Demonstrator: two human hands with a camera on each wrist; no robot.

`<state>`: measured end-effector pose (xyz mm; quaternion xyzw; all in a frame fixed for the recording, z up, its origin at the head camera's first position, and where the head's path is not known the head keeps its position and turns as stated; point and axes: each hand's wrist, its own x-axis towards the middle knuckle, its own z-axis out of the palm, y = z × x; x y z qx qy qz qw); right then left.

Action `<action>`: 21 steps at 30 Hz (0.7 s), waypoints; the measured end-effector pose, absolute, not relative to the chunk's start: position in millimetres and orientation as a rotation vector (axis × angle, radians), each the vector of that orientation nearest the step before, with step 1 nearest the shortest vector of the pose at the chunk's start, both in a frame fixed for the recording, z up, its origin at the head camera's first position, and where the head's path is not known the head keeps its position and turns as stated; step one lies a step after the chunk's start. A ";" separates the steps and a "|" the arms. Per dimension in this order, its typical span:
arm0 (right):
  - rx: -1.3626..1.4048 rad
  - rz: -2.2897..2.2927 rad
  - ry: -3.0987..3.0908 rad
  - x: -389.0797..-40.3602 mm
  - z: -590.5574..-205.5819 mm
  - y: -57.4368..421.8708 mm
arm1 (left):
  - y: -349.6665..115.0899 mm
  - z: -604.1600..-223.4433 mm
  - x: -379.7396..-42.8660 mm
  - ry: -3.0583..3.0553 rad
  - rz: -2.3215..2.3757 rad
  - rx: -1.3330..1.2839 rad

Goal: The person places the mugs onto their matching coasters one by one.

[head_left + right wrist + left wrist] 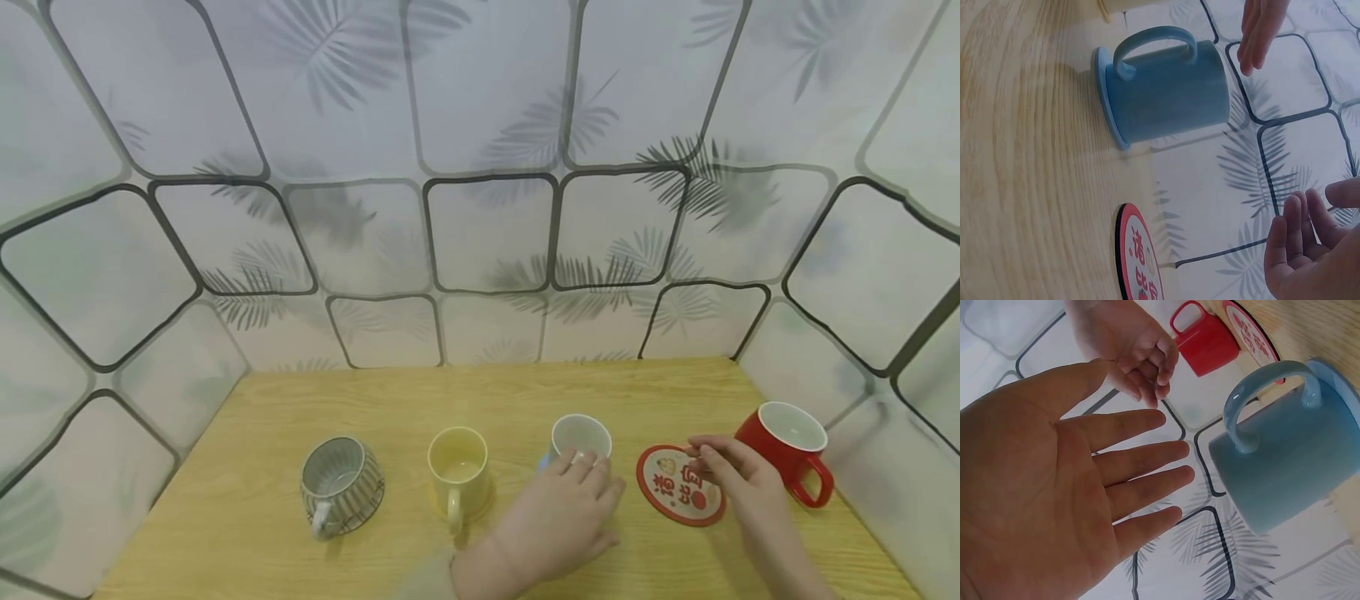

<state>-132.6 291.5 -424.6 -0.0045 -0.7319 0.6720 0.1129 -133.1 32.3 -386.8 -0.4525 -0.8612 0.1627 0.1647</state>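
My left hand [551,512] hangs in front of a light blue mug [1285,456], partly covering it in the head view. Its fingers are straight and hold nothing, and the left wrist view shows a gap between them and the mug. The mug stands upright on a round blue coaster [1105,100]. On the right, my right hand [753,492] hovers over the edge of a round red-rimmed coaster [663,500] with red characters. Its fingers are loosely bent around nothing. A red mug [771,450], white inside, stands right of that coaster, directly on the table.
A yellow mug [459,467] sits on a yellow coaster [483,504] left of the blue one. Farther left is a grey striped mug [358,492]. The wooden table [247,500] meets patterned fabric walls [491,233] at the back and sides.
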 end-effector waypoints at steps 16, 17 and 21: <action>-0.054 2.035 -2.069 -130.9 -425.1 313.0 | 44.2 -404.7 -140.0 -2.446 0.427 -1.324; -0.054 2.037 -2.067 -130.8 -425.4 314.3 | 45.2 -404.9 -140.1 -2.447 0.428 -1.329; -0.055 2.047 -2.058 -130.3 -426.7 319.7 | 49.7 -406.6 -140.4 -2.443 0.422 -1.360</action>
